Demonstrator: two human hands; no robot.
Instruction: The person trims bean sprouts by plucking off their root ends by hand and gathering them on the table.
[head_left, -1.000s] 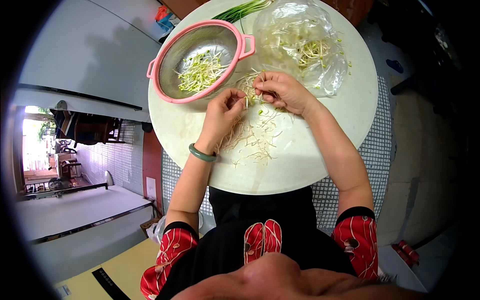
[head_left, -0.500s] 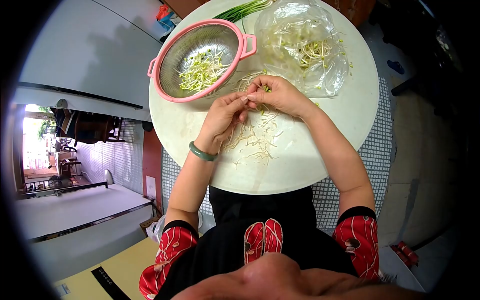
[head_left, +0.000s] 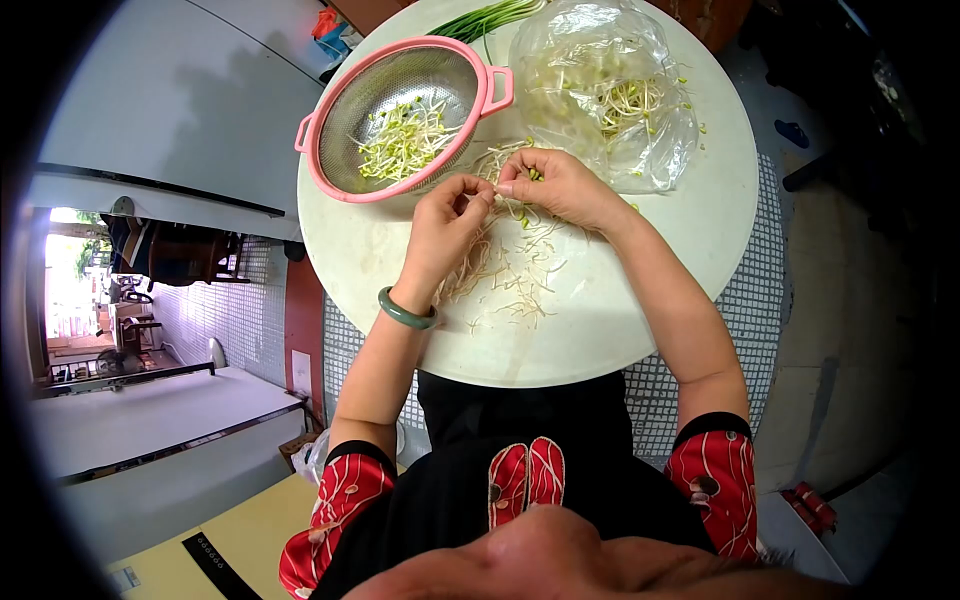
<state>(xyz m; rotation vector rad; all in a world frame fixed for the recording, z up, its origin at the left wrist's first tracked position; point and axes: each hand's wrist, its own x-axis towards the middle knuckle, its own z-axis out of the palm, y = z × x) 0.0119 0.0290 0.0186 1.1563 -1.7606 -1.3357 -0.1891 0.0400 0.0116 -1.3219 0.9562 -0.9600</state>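
Note:
My left hand (head_left: pixel 447 222), with a green bangle at the wrist, is closed in a pinch, its fingertips meeting those of my right hand. Between the fingers of my right hand (head_left: pixel 562 188) are bean sprouts, their yellow-green heads showing beside the index finger. What the left fingertips pinch looks like a sprout's end, though it is too small to see clearly. Thin root trimmings (head_left: pixel 515 275) lie scattered on the table below both hands. Beyond the left hand, a pink-rimmed metal colander (head_left: pixel 345 120) holds a heap of sprouts (head_left: pixel 408 142).
A clear plastic bag (head_left: pixel 655 165) with more sprouts sits at the far right of the round white table (head_left: pixel 640 290). Green scallions (head_left: pixel 480 22) lie at its far edge. Loose sprouts (head_left: pixel 497 160) lie between the colander and the bag.
My left hand has turned slightly and its fingers have curled up, still at the right fingertips. My right hand has barely moved.

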